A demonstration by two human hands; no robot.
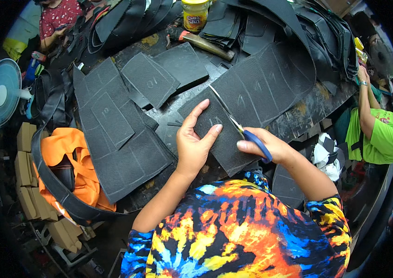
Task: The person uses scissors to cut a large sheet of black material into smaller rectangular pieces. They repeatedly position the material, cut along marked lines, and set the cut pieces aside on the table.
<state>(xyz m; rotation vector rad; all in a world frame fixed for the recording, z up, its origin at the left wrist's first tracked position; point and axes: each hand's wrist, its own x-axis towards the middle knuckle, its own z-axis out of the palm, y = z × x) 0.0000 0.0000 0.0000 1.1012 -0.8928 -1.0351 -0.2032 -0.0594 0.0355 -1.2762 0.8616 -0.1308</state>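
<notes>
The bright shirt (pixel 247 231) is showing nearest. The right hand (pixel 263 144) is gripping the blue scissors (pixel 239 128), fingers closing round the handles. The left hand's (pixel 194 141) thumb and one finger are resting on the black sheet (pixel 236 153); I cannot tell if it is pinching. The sheet is lying near the middle of the table (pixel 293 121), with chalk marks showing. The blades are pointing far and left along its far edge. Chalk is also marking the pieces (pixel 122 153) on the left and the strip (pixel 270 83) on the far right. A person (pixel 374 134) on the right is wearing a green shirt with a print. Farthest, a jar (pixel 195 14) is showing a yellow label.
</notes>
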